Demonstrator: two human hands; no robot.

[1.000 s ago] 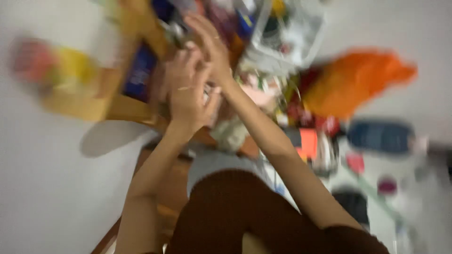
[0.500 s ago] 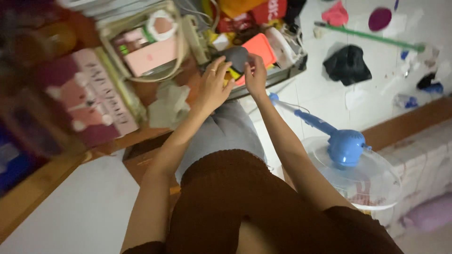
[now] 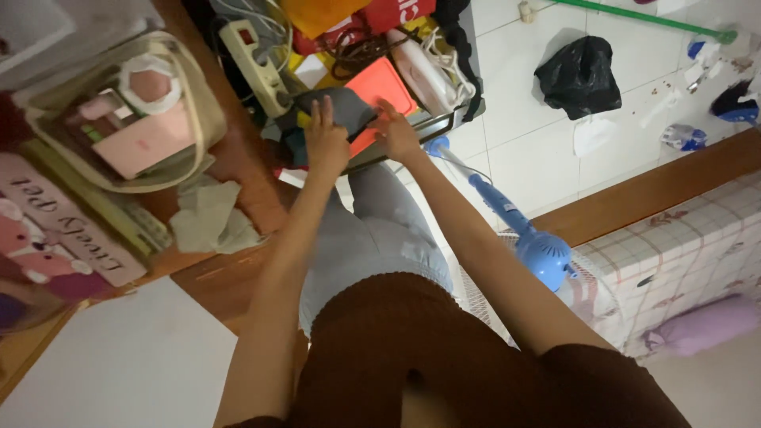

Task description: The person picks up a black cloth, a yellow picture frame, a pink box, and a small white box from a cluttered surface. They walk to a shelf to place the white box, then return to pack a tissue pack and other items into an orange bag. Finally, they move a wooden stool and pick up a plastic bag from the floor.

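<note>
Grey cloth [image 3: 342, 107] lies under left hand [image 3: 325, 143], beside right hand [image 3: 396, 135].

We have a single view, taken from a camera worn on our head and aimed steeply down along our own body. It looks past the brown top and grey lap in the lower middle, out along both forearms to our left hand [image 3: 326, 143] and right hand [image 3: 396, 135] near the top centre. The picture is rolled, so the wooden desk [image 3: 238, 277] runs slantwise across the left and the tiled floor [image 3: 523, 150] fills the upper right. The hands sit at arm's length; the blue fan [image 3: 543, 257] stands lower, beside our right arm. No second view overlaps this one.
</note>
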